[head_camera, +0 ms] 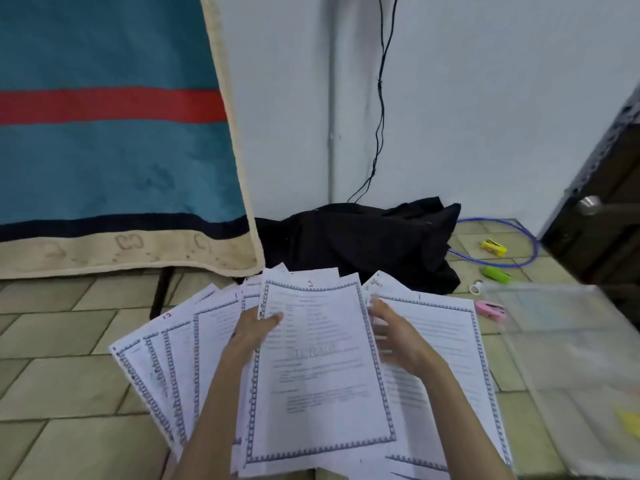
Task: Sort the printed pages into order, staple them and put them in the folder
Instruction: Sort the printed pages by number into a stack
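Several printed pages with blue patterned borders lie fanned out on the tiled floor. My left hand (254,329) grips the left edge of the page marked 2 (322,368), thumb on top, holding it above the fan. To its right lies the page marked 1 (446,344). My right hand (394,336) hovers over that page's left edge with fingers loosely curled, blurred, holding nothing I can see. A page marked 12 (162,355) sits in the left part of the fan. A clear plastic folder (561,362) lies on the floor at the right. A pink stapler (490,310) rests beside it.
A black cloth bag (363,240) lies behind the pages against the wall. A teal and red blanket (114,133) hangs at the left. A green stapler (497,274), a yellow object (493,247) and a blue cable (519,258) lie at the back right. A dark door (609,220) stands at the right.
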The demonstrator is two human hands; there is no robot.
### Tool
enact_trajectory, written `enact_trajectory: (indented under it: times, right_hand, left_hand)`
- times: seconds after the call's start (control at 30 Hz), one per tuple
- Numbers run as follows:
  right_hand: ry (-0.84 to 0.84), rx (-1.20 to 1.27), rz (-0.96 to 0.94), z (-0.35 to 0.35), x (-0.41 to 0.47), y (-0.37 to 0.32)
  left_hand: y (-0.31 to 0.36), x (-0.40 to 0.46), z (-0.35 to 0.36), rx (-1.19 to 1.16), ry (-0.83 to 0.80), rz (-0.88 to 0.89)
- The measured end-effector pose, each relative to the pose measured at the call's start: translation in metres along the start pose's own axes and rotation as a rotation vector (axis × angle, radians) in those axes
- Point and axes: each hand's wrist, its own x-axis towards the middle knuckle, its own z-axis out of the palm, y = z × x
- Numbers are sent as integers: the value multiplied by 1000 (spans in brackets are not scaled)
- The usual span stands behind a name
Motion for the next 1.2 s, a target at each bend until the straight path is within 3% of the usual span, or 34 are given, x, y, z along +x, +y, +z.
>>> enact_trajectory:
  times: [0.17,0.3,0.37,0.47,0.53,0.6,0.73,0.8,0.97,1.07,1.13,1.2]
  right_hand:
    - [259,-240,-54,0,14,37]
    - [369,-192,-80,-1,13,34]
    - [611,-299,-92,-15,6,24]
    - [923,-592,194,-47,-4,20]
    - [944,-626,358,-57,-15,21]
    - [972,-643,364,-63,-18,23]
    - [1104,-558,139,-72,-15,25]
    - [1130,-567,-103,-75,-18,20]
    - [995,-652,-742,-72,-45,-33]
    - [1126,-492,-1020,-63,-69,-78]
    - [1226,-354,-1113,-59,-83,-105]
    - [1237,-309,-1030,-60,-83,-120]
  left_hand:
    - [-16,8,18,-57,-67,-34]
    - [-20,8,20,-88,-71,-12]
    - [-21,10,18,-86,-87,-15]
    - [-24,13,17,-78,-97,-16]
    - [-25,13,17,-78,-95,-13]
    - [-26,14,17,-84,-95,-18]
    - [-26,15,16,-82,-107,-22]
    - [-26,15,17,-89,-115,-20]
    - [-27,17,18,-80,-109,-21]
    - [-29,19,18,-78,-109,-15]
    - [-30,20,17,-73,-104,-11]
    - [-30,21,17,-81,-112,-9]
